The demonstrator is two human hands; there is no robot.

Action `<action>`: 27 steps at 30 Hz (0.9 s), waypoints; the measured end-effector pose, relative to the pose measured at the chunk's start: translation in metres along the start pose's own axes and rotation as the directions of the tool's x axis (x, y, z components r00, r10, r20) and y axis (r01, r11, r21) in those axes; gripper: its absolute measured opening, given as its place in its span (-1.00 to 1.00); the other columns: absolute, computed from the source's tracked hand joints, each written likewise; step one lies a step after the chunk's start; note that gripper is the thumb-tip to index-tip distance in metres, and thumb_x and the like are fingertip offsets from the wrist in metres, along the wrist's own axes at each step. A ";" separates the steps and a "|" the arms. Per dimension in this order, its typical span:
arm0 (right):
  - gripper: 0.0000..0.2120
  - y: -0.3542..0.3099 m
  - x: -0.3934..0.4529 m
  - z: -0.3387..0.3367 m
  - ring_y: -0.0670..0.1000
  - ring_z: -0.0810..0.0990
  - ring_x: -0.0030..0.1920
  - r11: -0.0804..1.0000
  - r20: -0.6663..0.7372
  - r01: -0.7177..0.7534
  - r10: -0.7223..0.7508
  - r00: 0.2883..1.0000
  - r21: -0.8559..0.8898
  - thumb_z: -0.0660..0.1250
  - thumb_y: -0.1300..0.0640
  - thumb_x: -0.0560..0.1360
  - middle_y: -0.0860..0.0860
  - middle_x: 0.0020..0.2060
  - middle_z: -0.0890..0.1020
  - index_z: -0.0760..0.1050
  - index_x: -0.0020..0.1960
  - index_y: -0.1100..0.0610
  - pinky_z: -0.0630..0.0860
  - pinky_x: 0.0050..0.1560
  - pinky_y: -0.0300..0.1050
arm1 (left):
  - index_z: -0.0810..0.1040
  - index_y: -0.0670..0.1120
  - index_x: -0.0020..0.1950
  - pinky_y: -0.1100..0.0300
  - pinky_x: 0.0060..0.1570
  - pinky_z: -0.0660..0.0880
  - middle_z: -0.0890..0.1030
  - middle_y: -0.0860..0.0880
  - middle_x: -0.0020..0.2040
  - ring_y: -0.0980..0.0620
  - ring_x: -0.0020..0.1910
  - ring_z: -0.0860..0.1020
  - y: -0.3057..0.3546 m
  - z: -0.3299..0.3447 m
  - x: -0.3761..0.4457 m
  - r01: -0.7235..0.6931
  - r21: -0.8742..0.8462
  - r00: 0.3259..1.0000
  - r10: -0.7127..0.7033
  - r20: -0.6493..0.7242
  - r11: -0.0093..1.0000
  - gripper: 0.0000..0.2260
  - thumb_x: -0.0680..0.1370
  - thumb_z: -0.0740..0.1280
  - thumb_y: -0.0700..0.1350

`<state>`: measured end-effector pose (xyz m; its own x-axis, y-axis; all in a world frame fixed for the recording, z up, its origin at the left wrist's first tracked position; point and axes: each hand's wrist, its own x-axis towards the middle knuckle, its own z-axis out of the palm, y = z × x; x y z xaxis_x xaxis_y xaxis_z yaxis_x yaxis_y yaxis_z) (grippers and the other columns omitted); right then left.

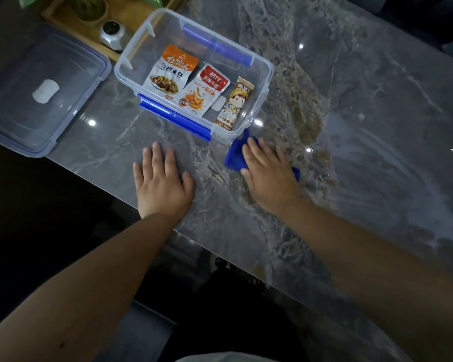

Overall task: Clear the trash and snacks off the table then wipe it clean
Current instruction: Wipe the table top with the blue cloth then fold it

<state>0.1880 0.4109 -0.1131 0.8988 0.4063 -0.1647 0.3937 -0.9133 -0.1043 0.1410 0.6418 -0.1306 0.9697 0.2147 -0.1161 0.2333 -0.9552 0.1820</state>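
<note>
Wiping stage, looks like: snacks already sit in the clear box (256,71). Right hand (270,176) presses flat on the blue cloth (234,156), just by the box's near corner. Left hand (162,184) lies open on the table (377,113), left of the cloth, bracing.

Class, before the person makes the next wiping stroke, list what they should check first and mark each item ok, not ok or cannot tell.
1. Snacks inside the clear box: ok, three packets in it.
2. Blue cloth under the right hand: ok.
3. Left hand flat on the table, steadying: ok.
4. Wet streaks on the right wiped dry: not ok.
5. Lid on the box: not ok, it lies beside it.
6. Table beneath the box clean: cannot tell.
</note>
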 end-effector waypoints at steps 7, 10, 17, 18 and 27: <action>-0.50 -0.028 -0.033 0.012 0.10 0.24 0.48 1.000 -0.002 0.014 -0.014 1.000 -0.012 -0.06 -0.07 0.61 0.07 0.47 0.31 0.24 0.45 0.14 0.17 0.45 0.19 | 0.11 -0.11 0.53 -0.13 0.49 -0.10 0.08 -0.18 0.57 -0.16 0.55 -0.03 0.001 -0.002 0.001 -0.011 -0.002 1.000 0.011 0.007 1.000 -0.44 0.59 -0.02 0.12; -0.49 -0.036 -0.046 0.014 0.07 0.17 0.51 1.000 0.033 0.013 -0.013 0.999 0.004 -0.09 -0.08 0.61 0.05 0.50 0.24 0.18 0.48 0.13 0.12 0.47 0.18 | 0.10 -0.11 0.53 -0.13 0.49 -0.11 0.07 -0.18 0.57 -0.16 0.55 -0.03 0.001 -0.003 -0.001 -0.008 -0.005 1.000 0.008 0.015 1.000 -0.44 0.59 -0.03 0.12; -0.50 -0.061 -0.095 0.022 0.10 0.19 0.49 0.996 0.056 0.083 -0.084 0.995 0.028 0.03 -0.07 0.60 0.07 0.49 0.28 0.21 0.47 0.14 0.12 0.45 0.26 | 0.08 -0.12 0.54 -0.14 0.49 -0.15 0.02 -0.18 0.58 -0.16 0.55 -0.08 0.004 -0.007 0.000 0.014 -0.032 0.998 -0.012 0.068 0.999 -0.44 0.59 0.00 0.10; -0.50 -0.064 -0.100 0.024 0.10 0.20 0.49 0.995 0.061 0.095 -0.097 0.993 0.034 0.04 -0.06 0.60 0.07 0.48 0.29 0.22 0.46 0.14 0.12 0.45 0.26 | 0.07 -0.12 0.55 -0.14 0.49 -0.16 0.00 -0.18 0.58 -0.16 0.55 -0.10 0.004 -0.007 0.002 0.036 -0.046 0.995 -0.032 0.092 0.998 -0.44 0.59 0.00 0.09; -0.64 -0.046 -0.107 -0.002 0.01 0.52 0.21 0.716 0.121 -0.137 0.074 0.990 0.685 0.05 -0.02 0.61 0.04 0.21 0.58 0.45 0.30 0.06 0.39 0.26 0.02 | 0.09 -0.15 0.54 -0.21 0.47 -0.19 -0.01 -0.19 0.58 -0.18 0.55 -0.13 0.044 -0.011 0.005 0.211 -0.112 0.976 -0.204 0.072 0.971 -0.42 0.58 0.01 0.08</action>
<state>0.0744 0.4099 -0.0886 0.8957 0.3379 -0.2890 0.0267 -0.6896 -0.7237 0.1567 0.6031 -0.1121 0.8942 0.3897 -0.2204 0.4390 -0.8596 0.2613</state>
